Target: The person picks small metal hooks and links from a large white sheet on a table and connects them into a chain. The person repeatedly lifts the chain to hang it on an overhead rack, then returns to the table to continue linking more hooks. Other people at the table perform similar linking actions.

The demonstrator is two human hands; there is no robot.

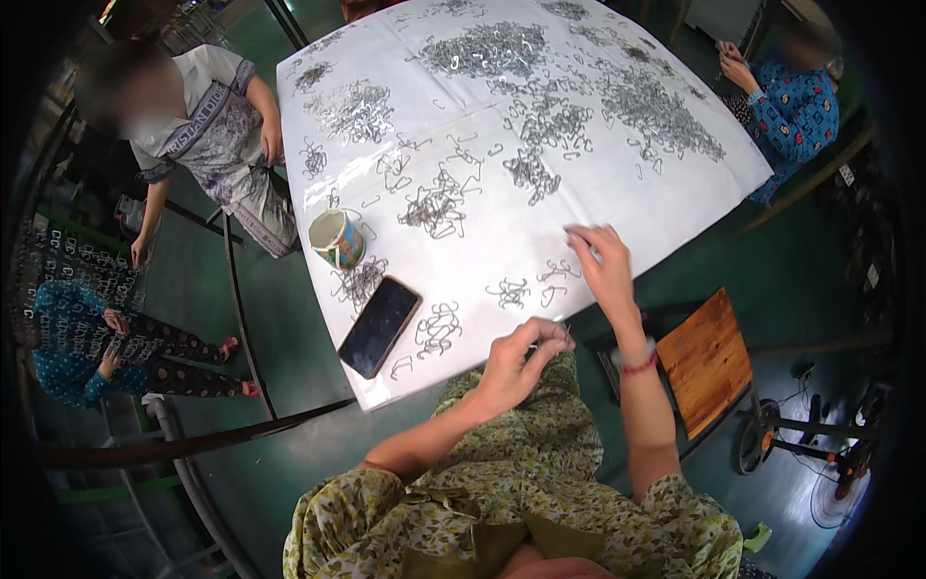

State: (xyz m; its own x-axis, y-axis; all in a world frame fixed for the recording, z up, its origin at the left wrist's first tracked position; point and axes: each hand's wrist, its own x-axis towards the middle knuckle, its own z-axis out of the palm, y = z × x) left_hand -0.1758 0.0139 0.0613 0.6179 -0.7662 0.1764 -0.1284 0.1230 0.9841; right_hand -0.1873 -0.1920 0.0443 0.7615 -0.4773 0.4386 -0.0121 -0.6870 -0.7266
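My left hand (521,365) is closed at the table's near edge, above my lap. Thin bits of wire, apparently small metal hooks, poke out at its fingertips. Over the tabletop, my right hand (605,270) is raised with thumb and forefinger drawn close together; whether anything sits between them is too small to make out. Just left of it lie a few loose wire hooks (554,281). A small cluster of hooks (508,292) rests on the white table cover (473,357) beyond my left hand. Another cluster of hooks (438,329) is farther left.
A black phone (381,326) and a colourful cup (337,239) stand near the left edge. Larger hook piles (485,50) spread across the far side. People sit at left (217,135) and far right (796,101); another (72,338) is farther left. A wooden stool (709,362) is right.
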